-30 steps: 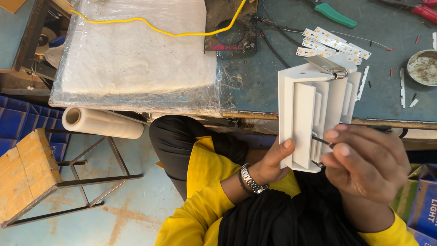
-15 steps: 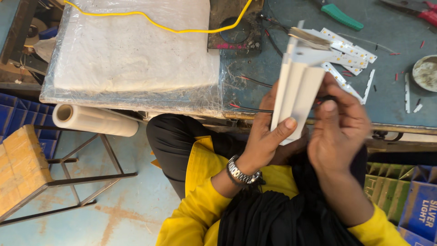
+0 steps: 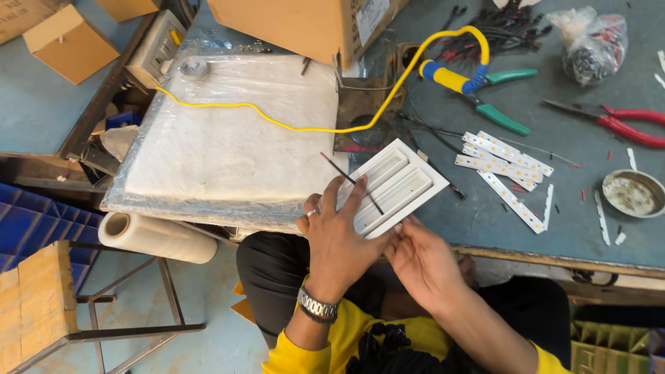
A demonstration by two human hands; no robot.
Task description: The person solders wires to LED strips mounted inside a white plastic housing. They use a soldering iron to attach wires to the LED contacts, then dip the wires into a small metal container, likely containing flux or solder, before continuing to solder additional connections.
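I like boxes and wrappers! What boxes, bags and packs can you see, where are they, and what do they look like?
Big cardboard box: top middle, brown, with a pale sticker.
Small cardboard box: top left, brown, plain.
Plastic bag: top right, clear, crumpled, small dark parts inside.
Film roll: below the bench edge, left, clear wrap on a tube.
Green cartons: bottom right corner.

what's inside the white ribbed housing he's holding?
The white housing shows two empty long slots, with a thin red-black wire lying across it. The left hand covers its near corner; anything under there is hidden.
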